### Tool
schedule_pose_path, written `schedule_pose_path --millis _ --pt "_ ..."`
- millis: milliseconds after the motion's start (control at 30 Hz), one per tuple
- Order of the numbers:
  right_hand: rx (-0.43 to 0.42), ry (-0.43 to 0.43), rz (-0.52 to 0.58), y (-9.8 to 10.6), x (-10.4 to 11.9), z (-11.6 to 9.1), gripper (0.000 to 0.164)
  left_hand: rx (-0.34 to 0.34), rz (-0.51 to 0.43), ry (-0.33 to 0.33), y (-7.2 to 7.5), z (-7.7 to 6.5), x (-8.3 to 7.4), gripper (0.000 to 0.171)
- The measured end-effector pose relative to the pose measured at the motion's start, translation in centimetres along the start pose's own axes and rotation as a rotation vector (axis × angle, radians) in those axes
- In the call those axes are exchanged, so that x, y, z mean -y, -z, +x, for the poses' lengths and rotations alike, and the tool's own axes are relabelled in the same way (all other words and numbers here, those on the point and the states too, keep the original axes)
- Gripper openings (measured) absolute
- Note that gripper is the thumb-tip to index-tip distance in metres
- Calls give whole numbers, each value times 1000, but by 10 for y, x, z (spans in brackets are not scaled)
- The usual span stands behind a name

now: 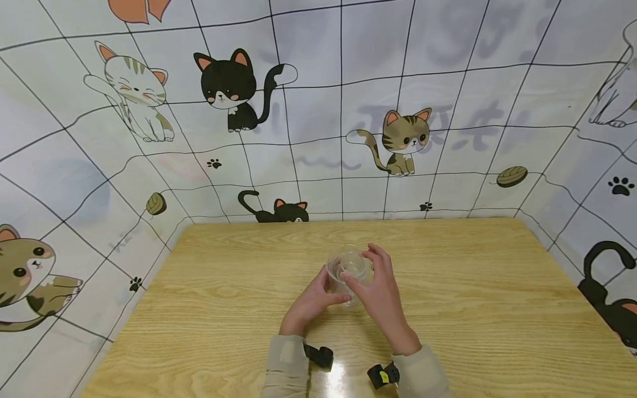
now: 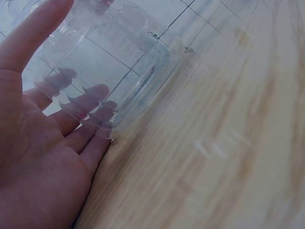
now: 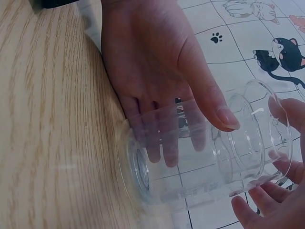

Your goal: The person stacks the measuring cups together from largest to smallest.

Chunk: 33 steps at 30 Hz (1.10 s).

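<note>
A clear glass beaker [image 3: 190, 183] with faint printed markings stands upright on the wooden table. My left hand [image 1: 314, 302] holds it from the left side, thumb toward the near side and fingers around the far wall; those fingers show through the glass in the right wrist view. At the beaker's mouth sits a smaller clear round piece [image 1: 352, 264], like a small cup or lid. My right hand [image 1: 382, 293] grips around this upper piece, thumb on the near side and fingers on the far side. Whether the piece rests on the beaker, I cannot tell.
The wooden table [image 1: 224, 287] spreads around both hands. A cloth wall [image 1: 318, 132] with a grid and cartoon cats rises along its back and sides. A black wrist camera [image 1: 322, 356] is on the left wrist, another black one [image 1: 382, 377] on the right.
</note>
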State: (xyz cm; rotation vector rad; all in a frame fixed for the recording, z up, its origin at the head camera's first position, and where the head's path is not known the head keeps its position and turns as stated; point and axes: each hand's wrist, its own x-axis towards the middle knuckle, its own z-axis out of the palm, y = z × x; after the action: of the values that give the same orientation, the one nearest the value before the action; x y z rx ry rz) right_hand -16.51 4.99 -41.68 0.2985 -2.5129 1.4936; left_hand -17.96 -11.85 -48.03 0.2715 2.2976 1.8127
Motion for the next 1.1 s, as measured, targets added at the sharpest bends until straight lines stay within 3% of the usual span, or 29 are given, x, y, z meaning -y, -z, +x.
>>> schedule_pose_path --millis 733,1100 --pt "3 -51 20 0 0 0 66 11 -13 -39 1 0 0 82" --pt "-1 -51 -33 0 1 0 68 11 -17 -31 0 0 1 82"
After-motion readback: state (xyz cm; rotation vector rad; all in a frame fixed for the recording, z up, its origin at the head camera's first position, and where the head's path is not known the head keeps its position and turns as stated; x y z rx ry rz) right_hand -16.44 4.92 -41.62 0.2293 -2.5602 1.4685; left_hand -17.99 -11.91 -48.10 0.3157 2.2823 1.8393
